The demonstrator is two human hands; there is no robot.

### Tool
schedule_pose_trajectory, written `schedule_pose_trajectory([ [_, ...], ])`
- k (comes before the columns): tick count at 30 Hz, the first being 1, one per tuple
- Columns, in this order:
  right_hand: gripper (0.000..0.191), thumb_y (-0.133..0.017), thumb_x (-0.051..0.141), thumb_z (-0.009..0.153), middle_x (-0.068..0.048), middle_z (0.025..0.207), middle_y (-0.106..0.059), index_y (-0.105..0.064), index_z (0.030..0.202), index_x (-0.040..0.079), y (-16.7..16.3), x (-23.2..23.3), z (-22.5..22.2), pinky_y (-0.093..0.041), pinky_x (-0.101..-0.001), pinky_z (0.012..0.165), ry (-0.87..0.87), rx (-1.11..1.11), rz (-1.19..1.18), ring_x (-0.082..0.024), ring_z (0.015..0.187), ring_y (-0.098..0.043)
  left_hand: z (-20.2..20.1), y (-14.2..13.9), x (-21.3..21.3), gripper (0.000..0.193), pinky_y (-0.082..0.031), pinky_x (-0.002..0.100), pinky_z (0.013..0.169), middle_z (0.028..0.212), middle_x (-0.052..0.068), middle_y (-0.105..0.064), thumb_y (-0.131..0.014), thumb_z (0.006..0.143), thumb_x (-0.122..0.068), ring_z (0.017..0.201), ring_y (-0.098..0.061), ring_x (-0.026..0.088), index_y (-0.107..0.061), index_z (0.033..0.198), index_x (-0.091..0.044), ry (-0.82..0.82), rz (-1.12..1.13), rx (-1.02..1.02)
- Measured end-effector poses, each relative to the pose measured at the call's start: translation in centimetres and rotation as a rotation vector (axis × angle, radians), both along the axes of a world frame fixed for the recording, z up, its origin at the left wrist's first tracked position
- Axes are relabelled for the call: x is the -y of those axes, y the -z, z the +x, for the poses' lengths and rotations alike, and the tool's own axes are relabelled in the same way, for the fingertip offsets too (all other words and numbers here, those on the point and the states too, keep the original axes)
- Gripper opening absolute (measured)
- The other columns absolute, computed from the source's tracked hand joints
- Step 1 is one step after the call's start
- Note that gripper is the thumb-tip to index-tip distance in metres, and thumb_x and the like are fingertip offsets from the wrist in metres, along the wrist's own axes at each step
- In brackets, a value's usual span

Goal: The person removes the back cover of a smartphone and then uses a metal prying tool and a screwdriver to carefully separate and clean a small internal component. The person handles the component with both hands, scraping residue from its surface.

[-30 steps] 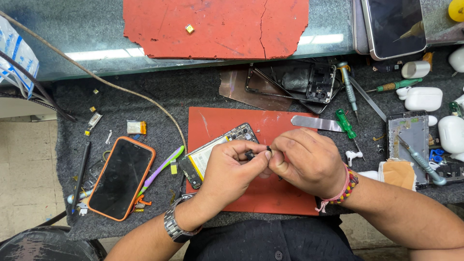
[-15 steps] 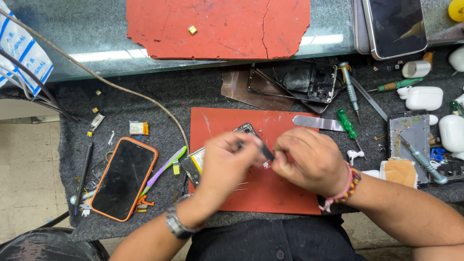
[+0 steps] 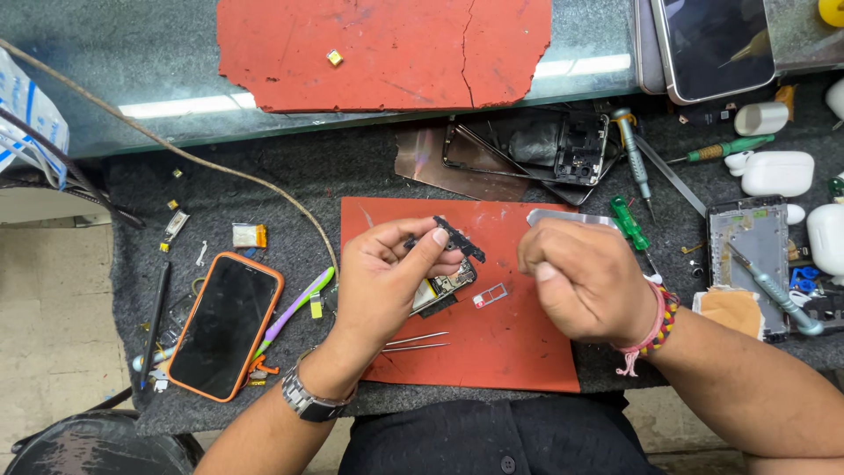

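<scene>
Pinching a small black strip part (image 3: 459,238) between thumb and forefinger, your left hand (image 3: 387,277) holds it just above the red mat (image 3: 492,352) near the desk's (image 3: 290,176) front. Your right hand (image 3: 585,280) is a closed fist with nothing visible inside. A blue-and-white package (image 3: 26,119) sits far left; a small yellow-labelled pack (image 3: 249,235) lies left of the mat.
</scene>
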State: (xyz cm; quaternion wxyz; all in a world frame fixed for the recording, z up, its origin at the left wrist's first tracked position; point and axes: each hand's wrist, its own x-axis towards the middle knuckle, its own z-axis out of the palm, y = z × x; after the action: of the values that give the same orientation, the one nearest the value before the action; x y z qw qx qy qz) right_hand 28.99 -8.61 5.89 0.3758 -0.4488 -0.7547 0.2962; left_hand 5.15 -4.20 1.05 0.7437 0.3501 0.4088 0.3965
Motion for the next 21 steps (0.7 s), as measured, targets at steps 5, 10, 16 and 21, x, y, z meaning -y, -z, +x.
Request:
schedule_pose_trajectory([
  [5,0.003,-0.069,0.005,0.086,-0.005,0.078,-0.067,-0.067,0.088,0.003,-0.2,-0.4,-1.5,-0.052,-0.0252,0.054,0.102,0.049,-0.068,-0.011,0.059,-0.067,0.1,0.2,0.4,0.022,-0.067,0.034,0.079,0.1,0.017,-0.075,-0.067,0.098,-0.003,0.088,-0.077,0.021,-0.067,0.115,0.011,0.012,0.003,0.02],
  [10,0.013,-0.076,0.006,0.084,-0.006,0.082,-0.07,-0.071,0.096,0.002,0.0,-0.6,-1.9,-0.053,-0.0241,0.054,0.108,0.079,-0.077,-0.011,0.061,-0.069,0.4,0.1,0.6,0.025,-0.066,0.033,0.08,0.101,0.016,-0.075,-0.066,0.098,-0.003,0.089,-0.077,0.021,-0.066,0.119,0.011,0.045,0.014,0.031],
  [16,0.014,-0.077,0.005,0.085,-0.007,0.084,-0.071,-0.072,0.098,0.002,0.4,-0.6,-2.0,-0.055,-0.0259,0.056,0.112,0.1,-0.022,-0.014,0.065,-0.069,0.5,0.0,0.8,0.031,-0.065,0.031,0.084,0.103,0.016,-0.075,-0.065,0.097,-0.004,0.093,-0.076,0.019,-0.063,0.125,0.008,0.109,-0.057,0.039],
  [21,0.016,-0.078,0.007,0.084,-0.008,0.083,-0.071,-0.072,0.098,0.002,0.3,-0.7,-2.1,-0.055,-0.0264,0.056,0.102,0.135,0.032,-0.014,0.065,-0.07,0.9,0.5,1.4,0.027,-0.063,0.03,0.086,0.107,0.015,-0.074,-0.07,0.097,0.001,0.095,-0.073,0.017,-0.064,0.123,0.01,0.101,0.043,0.057],
])
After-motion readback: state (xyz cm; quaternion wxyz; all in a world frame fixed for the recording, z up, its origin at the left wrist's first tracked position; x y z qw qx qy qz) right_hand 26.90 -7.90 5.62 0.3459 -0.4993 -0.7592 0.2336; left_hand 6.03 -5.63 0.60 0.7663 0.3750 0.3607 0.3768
